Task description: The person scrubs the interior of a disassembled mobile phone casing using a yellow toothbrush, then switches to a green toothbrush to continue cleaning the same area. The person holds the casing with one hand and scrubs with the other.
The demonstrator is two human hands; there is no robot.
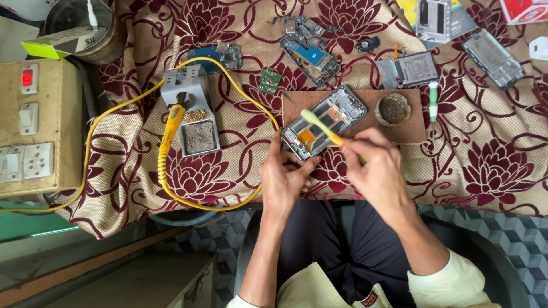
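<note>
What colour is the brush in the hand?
Yellow-green brush in the right hand, head view.

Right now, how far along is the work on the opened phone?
Done: the phone frame lies opened, boards removed. In hand: the left hand steadies it while the right hand works a toothbrush over it. Left: the circuit board lies apart; the soldering iron sits parked.

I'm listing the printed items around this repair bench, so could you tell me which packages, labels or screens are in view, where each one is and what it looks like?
Small carton: top left, lying across a round container, long, white with a lime-green end.
Red-and-white package: top right corner, cut off by the frame.
Yellow card: top edge, behind a phone part, mostly hidden.
Badge: bottom edge, on the person's shirt, small, dark and orange.
No lit screen shows.
</note>
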